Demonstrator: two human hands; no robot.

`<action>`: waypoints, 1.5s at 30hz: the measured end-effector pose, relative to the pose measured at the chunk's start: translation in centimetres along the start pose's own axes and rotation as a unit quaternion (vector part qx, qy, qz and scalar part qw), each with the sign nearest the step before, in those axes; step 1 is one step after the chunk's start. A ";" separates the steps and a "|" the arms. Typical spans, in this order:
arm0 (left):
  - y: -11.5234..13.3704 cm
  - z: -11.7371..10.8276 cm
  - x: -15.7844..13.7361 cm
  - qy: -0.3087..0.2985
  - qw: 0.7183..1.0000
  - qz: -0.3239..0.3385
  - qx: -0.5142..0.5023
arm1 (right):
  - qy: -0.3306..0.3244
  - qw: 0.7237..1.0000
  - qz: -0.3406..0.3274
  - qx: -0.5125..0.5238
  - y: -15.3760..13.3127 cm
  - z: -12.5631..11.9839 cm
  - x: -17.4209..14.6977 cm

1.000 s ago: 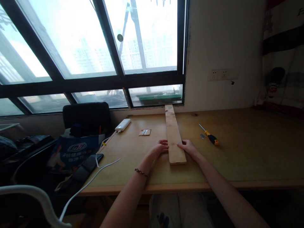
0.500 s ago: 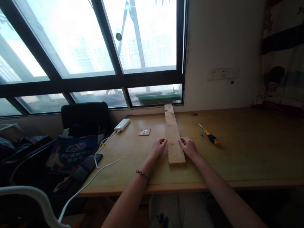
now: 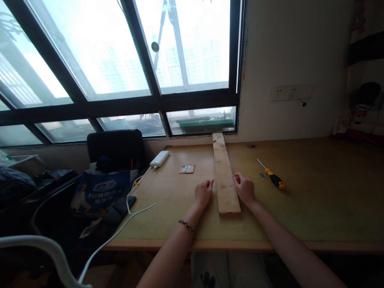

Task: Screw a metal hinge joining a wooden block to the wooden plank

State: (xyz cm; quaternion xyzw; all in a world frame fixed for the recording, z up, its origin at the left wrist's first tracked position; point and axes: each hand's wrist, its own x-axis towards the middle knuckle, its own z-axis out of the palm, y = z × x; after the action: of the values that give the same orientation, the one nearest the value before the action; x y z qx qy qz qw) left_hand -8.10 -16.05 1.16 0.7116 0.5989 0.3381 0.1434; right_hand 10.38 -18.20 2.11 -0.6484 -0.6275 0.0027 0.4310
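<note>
A long, pale wooden board [image 3: 225, 180] lies flat on the table, its far end reaching the window sill. To its left rests my left hand [image 3: 204, 193], curled into a loose fist with a small gap to the board's edge. My right hand [image 3: 244, 188] is on the other side, fingers curled and pinched together against the board's right edge; no object shows in it. A yellow-and-black screwdriver [image 3: 274, 179] lies to the right, with several screws [image 3: 262, 176] beside its shaft. Small metal pieces on a brown card [image 3: 187, 169] sit left of the board.
A white power bank [image 3: 160, 159] with a white cable [image 3: 139, 210] lies at the table's left side. A dark phone [image 3: 126, 202] is at the left edge. Beyond are a black chair [image 3: 115, 144] and a blue bag [image 3: 102, 188]. Window and wall bound the back.
The view has turned slightly left, so everything sits further right in the picture. Both hands have curled more tightly, and the left stands a little off the board.
</note>
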 end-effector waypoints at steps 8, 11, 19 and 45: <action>-1.1 -0.7 1.0 0.046 0.998 -0.025 -0.029 | 0.009 0.995 0.023 0.099 1.1 2.1 1.7; -2.1 -2.1 2.8 0.086 0.994 -0.002 0.061 | 0.012 0.986 0.071 0.153 1.5 2.6 1.7; -6.6 -3.6 8.2 0.157 0.950 -0.120 0.242 | -0.055 0.850 0.256 0.458 1.8 4.0 2.7; -8.1 -2.7 8.6 0.099 0.987 -0.079 0.098 | -0.059 0.768 0.344 0.537 3.1 3.3 3.4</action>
State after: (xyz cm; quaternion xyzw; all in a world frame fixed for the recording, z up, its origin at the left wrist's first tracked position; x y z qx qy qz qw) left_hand -15.48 -6.45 0.90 0.6362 0.6945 0.3337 0.0390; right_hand 11.83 -13.11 0.13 -0.4821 -0.2834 0.5256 0.6411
